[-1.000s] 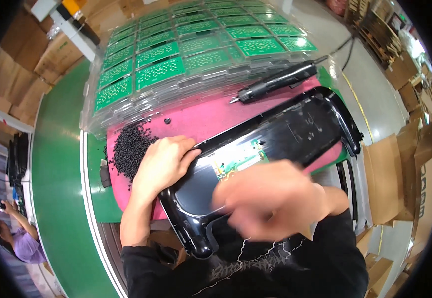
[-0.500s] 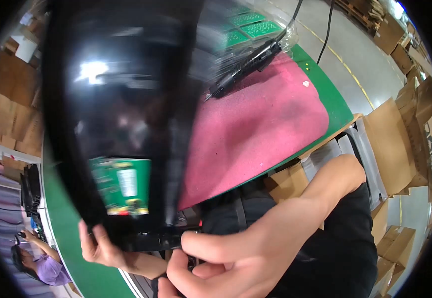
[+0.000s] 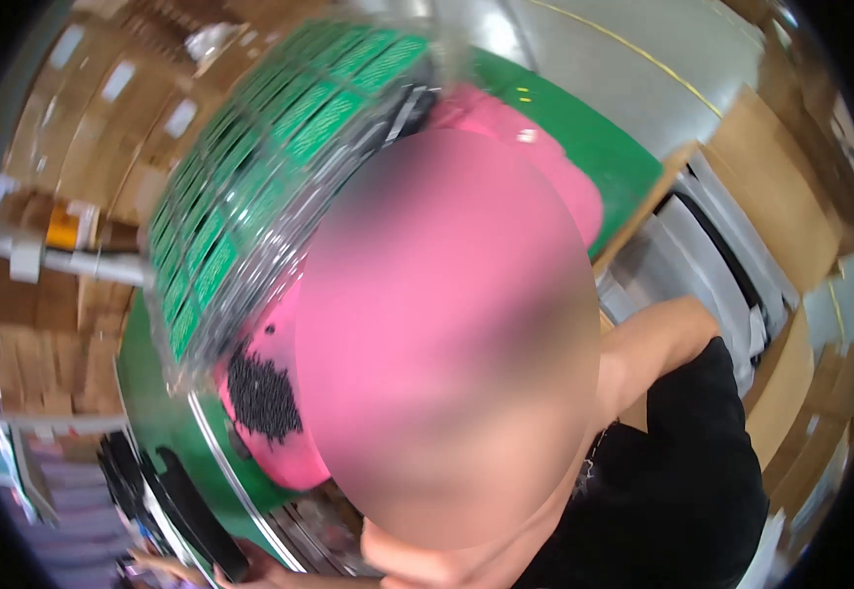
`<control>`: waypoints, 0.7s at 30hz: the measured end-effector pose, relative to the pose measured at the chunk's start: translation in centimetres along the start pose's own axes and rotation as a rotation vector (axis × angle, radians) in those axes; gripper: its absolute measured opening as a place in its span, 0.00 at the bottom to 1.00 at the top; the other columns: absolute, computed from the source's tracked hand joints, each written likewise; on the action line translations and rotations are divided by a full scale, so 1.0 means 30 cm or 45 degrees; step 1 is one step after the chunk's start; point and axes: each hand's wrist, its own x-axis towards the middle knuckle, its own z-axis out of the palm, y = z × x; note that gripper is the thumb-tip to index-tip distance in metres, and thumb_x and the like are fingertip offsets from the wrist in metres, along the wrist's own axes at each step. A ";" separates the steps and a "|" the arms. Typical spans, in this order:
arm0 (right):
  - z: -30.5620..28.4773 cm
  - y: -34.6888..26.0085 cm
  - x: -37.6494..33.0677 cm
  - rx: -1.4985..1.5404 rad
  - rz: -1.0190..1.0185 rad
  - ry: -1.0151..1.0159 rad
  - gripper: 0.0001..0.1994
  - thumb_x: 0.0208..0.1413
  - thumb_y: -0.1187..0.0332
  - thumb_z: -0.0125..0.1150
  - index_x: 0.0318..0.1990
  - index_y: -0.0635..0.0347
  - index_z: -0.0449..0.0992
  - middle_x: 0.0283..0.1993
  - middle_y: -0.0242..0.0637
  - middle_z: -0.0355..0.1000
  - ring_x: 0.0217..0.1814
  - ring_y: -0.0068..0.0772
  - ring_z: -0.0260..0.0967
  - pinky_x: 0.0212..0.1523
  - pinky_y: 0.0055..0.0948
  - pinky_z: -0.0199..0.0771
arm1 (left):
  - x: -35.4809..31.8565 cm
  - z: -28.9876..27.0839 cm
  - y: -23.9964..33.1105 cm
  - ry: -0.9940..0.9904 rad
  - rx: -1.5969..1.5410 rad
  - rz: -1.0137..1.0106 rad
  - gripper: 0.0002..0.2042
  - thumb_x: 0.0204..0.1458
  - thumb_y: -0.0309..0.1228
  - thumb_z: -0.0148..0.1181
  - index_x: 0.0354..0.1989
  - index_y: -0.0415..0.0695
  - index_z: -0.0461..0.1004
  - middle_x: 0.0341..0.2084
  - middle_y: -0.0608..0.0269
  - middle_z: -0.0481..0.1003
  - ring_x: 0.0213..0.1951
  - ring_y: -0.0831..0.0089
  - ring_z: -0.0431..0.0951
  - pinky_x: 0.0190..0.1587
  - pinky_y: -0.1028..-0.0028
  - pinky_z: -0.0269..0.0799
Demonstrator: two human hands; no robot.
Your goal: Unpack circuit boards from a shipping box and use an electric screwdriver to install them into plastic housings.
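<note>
At the lower left edge, my left hand [image 3: 242,562] has its fingers around the near end of a long, curved black plastic housing [image 3: 191,506]. The housing stands tilted beside more black pieces [image 3: 122,466]. Across the lower middle my right hand [image 3: 402,558] shows only in part; a blurred oval patch covers most of it and its fingers cannot be made out. Black screws [image 3: 265,393] lie in a pile on the pink mat [image 3: 289,461], left of the patch.
Clear plastic trays of green circuit boards [image 3: 294,128] stand on the green table [image 3: 584,118] at the far left. A dark tool [image 3: 417,103] lies beside them. An open carton [image 3: 771,187] with grey-wrapped pieces is at the right. Stacked cartons [image 3: 103,147] and another person's arm [image 3: 157,564] show left.
The black housing that filled the view's left half no longer blocks the mat. My left hand is now lower, at the left edge with a black housing. The view has shifted, exposing trays and screws.
</note>
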 end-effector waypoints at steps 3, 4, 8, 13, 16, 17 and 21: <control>0.043 -0.035 -0.212 -0.198 0.252 0.343 0.09 0.48 0.67 0.56 0.38 0.53 0.71 0.38 0.34 0.69 0.34 0.30 0.67 0.31 0.28 0.68 | 0.167 -0.096 -0.156 -0.279 1.089 0.773 0.24 0.45 0.47 0.57 0.46 0.43 0.69 0.43 0.47 0.73 0.33 0.54 0.75 0.40 0.59 0.75; 0.016 -0.024 -0.279 -0.260 0.404 0.186 0.07 0.47 0.68 0.57 0.36 0.54 0.72 0.38 0.35 0.69 0.35 0.31 0.68 0.31 0.29 0.69 | 0.195 -0.075 -0.227 -0.320 1.086 0.750 0.24 0.45 0.47 0.57 0.46 0.43 0.69 0.43 0.47 0.73 0.33 0.54 0.75 0.40 0.59 0.75; -0.121 -0.134 -0.665 -0.817 1.139 0.458 0.12 0.44 0.82 0.52 0.38 0.59 0.71 0.39 0.41 0.68 0.36 0.39 0.68 0.36 0.30 0.70 | 0.158 0.126 -0.348 -0.598 1.007 0.737 0.20 0.45 0.41 0.56 0.45 0.42 0.70 0.39 0.49 0.72 0.32 0.55 0.74 0.39 0.60 0.73; -0.179 -0.502 -1.226 -0.954 2.693 -0.307 0.19 0.51 0.66 0.55 0.50 0.64 0.66 0.51 0.49 0.64 0.54 0.50 0.64 0.54 0.42 0.64 | 0.083 0.325 -0.372 -0.806 0.955 0.773 0.16 0.44 0.34 0.55 0.42 0.42 0.71 0.34 0.52 0.72 0.31 0.56 0.73 0.38 0.63 0.70; -0.077 -0.715 -1.494 -0.631 3.339 -0.683 0.28 0.56 0.53 0.52 0.59 0.62 0.62 0.59 0.56 0.60 0.63 0.53 0.57 0.62 0.41 0.56 | 0.014 0.395 -0.322 -0.851 0.951 0.812 0.14 0.44 0.30 0.55 0.41 0.42 0.72 0.32 0.54 0.72 0.30 0.57 0.72 0.37 0.64 0.68; -0.067 -0.738 -1.518 -0.624 3.334 -0.689 0.28 0.56 0.53 0.52 0.59 0.62 0.62 0.59 0.56 0.60 0.63 0.53 0.57 0.62 0.41 0.56 | -0.015 0.407 -0.301 -0.853 0.955 0.830 0.13 0.44 0.28 0.54 0.40 0.42 0.72 0.31 0.55 0.72 0.30 0.57 0.72 0.37 0.64 0.67; -0.018 -0.735 -1.411 -0.287 3.122 -0.337 0.36 0.55 0.43 0.50 0.62 0.63 0.58 0.64 0.53 0.56 0.66 0.51 0.54 0.64 0.40 0.54 | -0.113 0.444 -0.215 -0.858 0.965 0.899 0.12 0.43 0.22 0.53 0.39 0.42 0.73 0.27 0.58 0.72 0.29 0.58 0.71 0.36 0.66 0.65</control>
